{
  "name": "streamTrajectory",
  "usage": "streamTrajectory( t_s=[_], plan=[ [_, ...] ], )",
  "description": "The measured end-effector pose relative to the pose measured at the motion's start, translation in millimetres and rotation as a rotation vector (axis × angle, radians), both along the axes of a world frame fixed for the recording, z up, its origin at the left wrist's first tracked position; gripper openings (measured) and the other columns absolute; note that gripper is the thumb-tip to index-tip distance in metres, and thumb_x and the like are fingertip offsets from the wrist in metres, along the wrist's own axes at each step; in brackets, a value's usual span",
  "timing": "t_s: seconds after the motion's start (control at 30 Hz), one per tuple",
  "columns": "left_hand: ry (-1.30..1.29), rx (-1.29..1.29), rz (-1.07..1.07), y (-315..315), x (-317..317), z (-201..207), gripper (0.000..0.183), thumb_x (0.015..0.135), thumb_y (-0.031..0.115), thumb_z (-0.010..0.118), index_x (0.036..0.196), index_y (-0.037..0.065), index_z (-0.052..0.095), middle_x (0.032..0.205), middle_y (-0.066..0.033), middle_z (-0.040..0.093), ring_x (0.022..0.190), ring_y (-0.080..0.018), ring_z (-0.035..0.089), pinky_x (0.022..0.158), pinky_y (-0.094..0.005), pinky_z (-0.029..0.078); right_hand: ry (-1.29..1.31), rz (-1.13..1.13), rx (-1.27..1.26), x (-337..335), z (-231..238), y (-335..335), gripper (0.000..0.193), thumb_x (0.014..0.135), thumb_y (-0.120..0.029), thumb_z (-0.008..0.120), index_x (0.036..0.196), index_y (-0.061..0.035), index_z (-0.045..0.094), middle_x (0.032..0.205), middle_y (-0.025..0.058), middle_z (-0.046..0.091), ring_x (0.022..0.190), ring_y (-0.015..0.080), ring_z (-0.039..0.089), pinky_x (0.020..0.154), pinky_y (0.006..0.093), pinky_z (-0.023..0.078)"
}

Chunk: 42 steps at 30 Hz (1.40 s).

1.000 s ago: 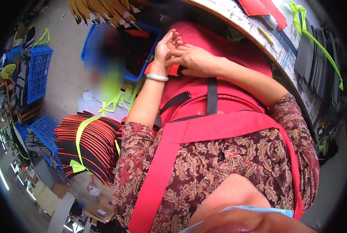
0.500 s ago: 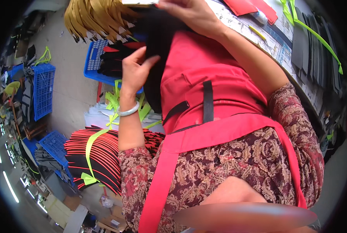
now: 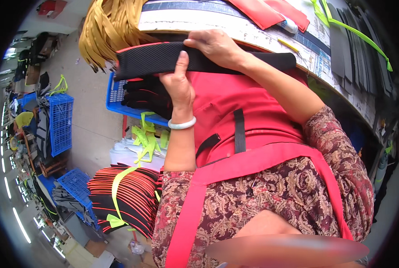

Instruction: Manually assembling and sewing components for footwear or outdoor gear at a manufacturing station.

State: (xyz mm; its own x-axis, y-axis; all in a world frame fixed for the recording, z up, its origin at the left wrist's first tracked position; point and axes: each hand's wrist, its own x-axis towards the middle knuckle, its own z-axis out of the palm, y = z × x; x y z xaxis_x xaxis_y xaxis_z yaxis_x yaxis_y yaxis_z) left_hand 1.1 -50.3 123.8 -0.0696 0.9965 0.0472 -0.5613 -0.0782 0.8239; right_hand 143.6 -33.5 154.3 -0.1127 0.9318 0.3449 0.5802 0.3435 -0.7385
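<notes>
Your left hand (image 3: 178, 87) and right hand (image 3: 215, 47) both have their fingers closed around a long black padded strip (image 3: 163, 58), held level at the desk (image 3: 235, 29) edge.

Blue crates (image 3: 60, 123), a tied bundle of black-and-orange pieces (image 3: 123, 203), yellow straps (image 3: 107, 31) beside the worktable (image 3: 235, 27)
</notes>
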Motion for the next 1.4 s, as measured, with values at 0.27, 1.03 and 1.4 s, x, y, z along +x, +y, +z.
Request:
streamTrajectory(
  t_s=[0.27, 1.03, 1.4],
  plan=[
    [-0.131, -0.251, -0.166, -8, -14, -19, 0.028, 0.085, 0.003, 0.068, 0.112, 0.002, 0.059, 0.104, -0.0042, 0.061, 0.095, -0.0137, 0.058, 0.087, -0.0292, 0.048, -0.050, 0.068, -0.207, 13, -24, -32, 0.028, 0.092, -0.030, 0.058, 0.087, -0.0025, 0.060, 0.069, 0.0192, 0.057, 0.068, 0.0361, 0.059, 0.061, 0.0403, 0.046],
    [0.011, -0.269, -0.116, -29, -11, -44, 0.013, 0.090, 0.015, 0.066, 0.095, 0.003, 0.066, 0.089, -0.0015, 0.065, 0.079, -0.0090, 0.059, 0.075, -0.0246, 0.048, 0.009, 0.078, -0.410, 7, -35, -43, 0.028, 0.092, -0.029, 0.056, 0.090, -0.0019, 0.062, 0.075, 0.0204, 0.062, 0.077, 0.0370, 0.063, 0.067, 0.0428, 0.048],
    [0.230, -0.245, -0.709, -23, -43, -46, 0.020, 0.082, -0.001, 0.070, 0.101, -0.002, 0.066, 0.092, -0.0026, 0.066, 0.081, -0.0073, 0.061, 0.077, -0.0199, 0.049, -0.459, 0.300, -0.223, 4, -13, -44, 0.022, 0.088, -0.029, 0.058, 0.085, -0.0070, 0.060, 0.070, 0.0165, 0.059, 0.071, 0.0368, 0.060, 0.064, 0.0449, 0.048]
  ],
)
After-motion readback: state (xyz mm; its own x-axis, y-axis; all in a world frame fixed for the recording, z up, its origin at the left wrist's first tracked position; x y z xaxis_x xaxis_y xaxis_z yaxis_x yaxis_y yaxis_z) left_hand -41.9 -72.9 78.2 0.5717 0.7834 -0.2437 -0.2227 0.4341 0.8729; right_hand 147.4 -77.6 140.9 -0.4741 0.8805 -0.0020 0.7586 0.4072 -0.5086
